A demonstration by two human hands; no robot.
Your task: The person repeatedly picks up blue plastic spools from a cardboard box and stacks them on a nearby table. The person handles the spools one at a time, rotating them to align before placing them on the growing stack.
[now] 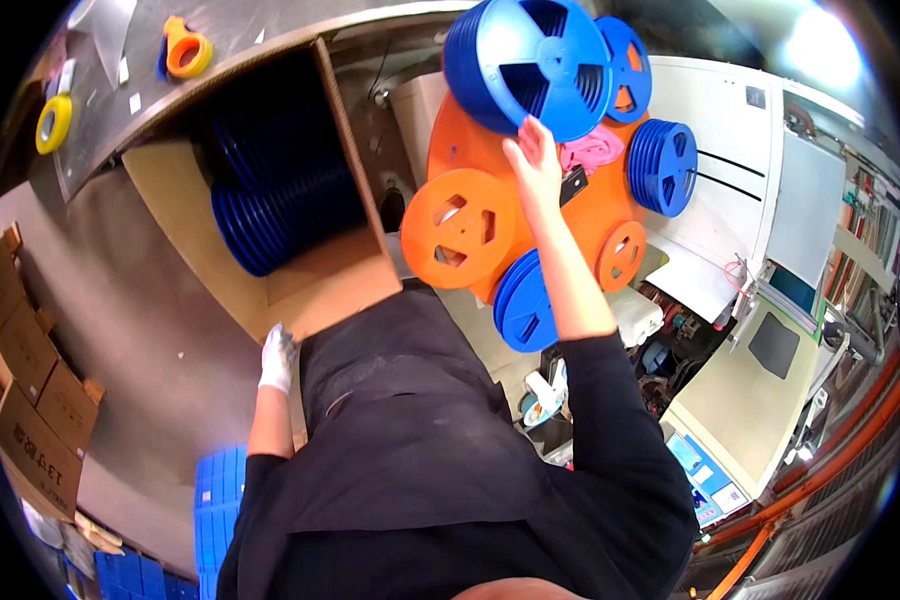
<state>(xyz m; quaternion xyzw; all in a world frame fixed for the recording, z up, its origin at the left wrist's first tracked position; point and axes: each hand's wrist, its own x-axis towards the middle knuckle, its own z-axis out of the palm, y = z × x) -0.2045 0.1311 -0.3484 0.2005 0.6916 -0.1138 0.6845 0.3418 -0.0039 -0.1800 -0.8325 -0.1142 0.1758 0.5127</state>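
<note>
My right hand (537, 168) reaches up to the lower rim of a stack of blue plastic reels (580, 105). Its thumb stands apart from the fingers, and the fingertips meet the rim. The stack sits at the far side of a round orange surface (485, 130). My left hand (276, 358), in a white glove, is at the near edge of an opened cardboard box (335, 290), its fingers closed at the edge. Rows of dark blue reels (270, 215) stand on edge inside that box.
Smaller blue reels (662, 168), an orange reel (458, 228) and a pink cloth (592, 150) lie around the orange surface. A grey table (110, 110) at upper left bears tape rolls (54, 124). Cartons (30, 350) stand at left, a white machine (730, 130) at right.
</note>
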